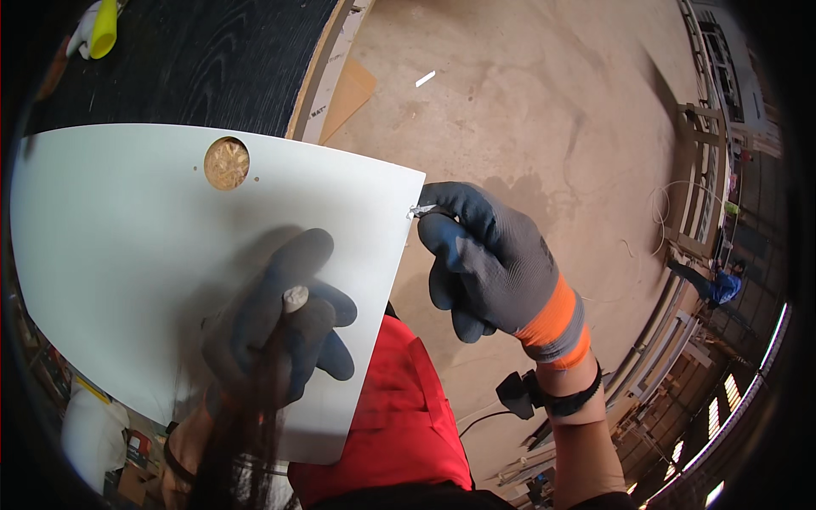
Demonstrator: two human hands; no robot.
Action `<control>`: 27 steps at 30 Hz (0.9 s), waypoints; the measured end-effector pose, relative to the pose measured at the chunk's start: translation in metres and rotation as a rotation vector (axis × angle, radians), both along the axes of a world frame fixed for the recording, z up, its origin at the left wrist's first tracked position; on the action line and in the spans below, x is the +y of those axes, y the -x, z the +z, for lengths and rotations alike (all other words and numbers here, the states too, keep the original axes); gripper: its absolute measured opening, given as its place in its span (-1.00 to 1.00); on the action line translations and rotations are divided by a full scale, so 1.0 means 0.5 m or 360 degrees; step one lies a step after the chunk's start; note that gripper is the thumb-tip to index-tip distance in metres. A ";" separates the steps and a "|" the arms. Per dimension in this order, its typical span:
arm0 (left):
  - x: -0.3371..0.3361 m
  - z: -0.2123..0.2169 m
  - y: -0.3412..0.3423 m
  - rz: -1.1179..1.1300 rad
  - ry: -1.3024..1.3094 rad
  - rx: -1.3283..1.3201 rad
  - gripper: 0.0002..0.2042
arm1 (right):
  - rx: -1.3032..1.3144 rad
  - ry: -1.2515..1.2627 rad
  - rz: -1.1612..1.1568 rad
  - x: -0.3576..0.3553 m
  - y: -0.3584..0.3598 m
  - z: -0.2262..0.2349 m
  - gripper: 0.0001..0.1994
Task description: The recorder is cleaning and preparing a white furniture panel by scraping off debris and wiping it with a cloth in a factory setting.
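Observation:
A white panel (144,255) with rounded-looking edges in this fisheye view lies before me. It has a round hole (227,163) showing bare chipboard, with a small hole on each side. My right hand (501,263), in a grey and orange work glove, pinches a small metal-looking piece (422,210) at the panel's right edge, with white bits where it touches. My left hand (293,331), gloved too, is over the panel, its fingers curled around a stick-like thing with a pale blunt end (295,298). Dark blurred strands hide part of that hand and the rest of the thing.
Beyond the panel lies a black wood-grain board (195,59), with a yellow tube-shaped object (104,30) at its far left. Cardboard (348,98) and a white strip (425,78) lie on the floor (510,110). A person in blue (724,285) is far right.

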State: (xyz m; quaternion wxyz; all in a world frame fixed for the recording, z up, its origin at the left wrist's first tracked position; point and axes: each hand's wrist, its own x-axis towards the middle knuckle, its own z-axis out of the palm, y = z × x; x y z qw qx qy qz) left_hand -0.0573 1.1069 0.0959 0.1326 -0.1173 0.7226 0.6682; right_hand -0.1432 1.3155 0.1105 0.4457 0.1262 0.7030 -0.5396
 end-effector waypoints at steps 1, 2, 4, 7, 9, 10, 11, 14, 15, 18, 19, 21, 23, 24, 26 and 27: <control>0.001 0.003 0.004 0.0020 -0.0043 -0.0086 -0.66 | -0.0078 0.0022 0.0000 0.004 0.003 -0.001 -0.66; 0.002 0.003 0.006 0.0041 -0.0086 -0.0172 -0.66 | -0.0076 0.0017 -0.0003 0.009 0.001 -0.005 -0.66; 0.002 0.000 0.004 0.0023 -0.0108 -0.0185 -0.63 | -0.0100 0.0108 -0.0078 0.019 -0.007 -0.019 -0.64; -0.009 -0.011 -0.004 -0.0036 -0.0123 -0.0122 -0.59 | 0.0005 0.0293 -0.0227 0.030 -0.034 -0.040 -0.64; -0.007 -0.005 -0.004 -0.0074 -0.0114 -0.0050 -0.59 | 0.0051 0.0314 -0.0199 0.027 -0.036 -0.043 -0.64; 0.009 0.004 0.004 -0.0081 0.0012 0.0071 -0.59 | 0.0102 0.0314 -0.0178 0.028 -0.036 -0.044 -0.64; 0.018 0.008 0.009 -0.0088 0.0136 0.0192 -0.59 | 0.0099 0.0307 -0.0182 0.029 -0.035 -0.045 -0.64; 0.007 0.000 0.002 0.0047 -0.0007 -0.0049 -0.65 | 0.0135 0.0170 -0.0029 0.020 -0.025 -0.039 -0.66; 0.004 -0.001 0.001 0.0050 0.0000 -0.0050 -0.65 | 0.0205 0.0107 0.0035 0.015 -0.022 -0.033 -0.66; -0.001 0.002 -0.002 0.0061 -0.0065 -0.0078 -0.65 | 0.0216 0.0082 0.0096 0.011 -0.015 -0.030 -0.66; 0.003 0.001 0.002 0.0057 -0.0037 -0.0085 -0.65 | 0.0160 0.0099 0.0079 0.016 -0.012 -0.030 -0.65; 0.011 -0.002 0.008 0.0049 -0.0020 -0.0088 -0.65 | 0.0186 0.0144 0.0011 0.028 -0.024 -0.047 -0.64; 0.012 0.003 0.008 0.0094 -0.0033 -0.0124 -0.66 | 0.0209 0.0226 -0.0045 0.029 -0.030 -0.052 -0.64; 0.010 0.000 0.007 0.0095 -0.0028 -0.0123 -0.66 | 0.0132 0.0229 -0.0090 0.029 -0.030 -0.049 -0.63; 0.006 -0.010 0.003 0.0078 -0.0061 -0.0043 -0.67 | 0.0055 0.0227 -0.0135 0.031 -0.033 -0.048 -0.62; 0.007 -0.009 0.003 0.0077 -0.0062 -0.0042 -0.67 | 0.0010 0.0333 -0.0202 0.032 -0.035 -0.048 -0.62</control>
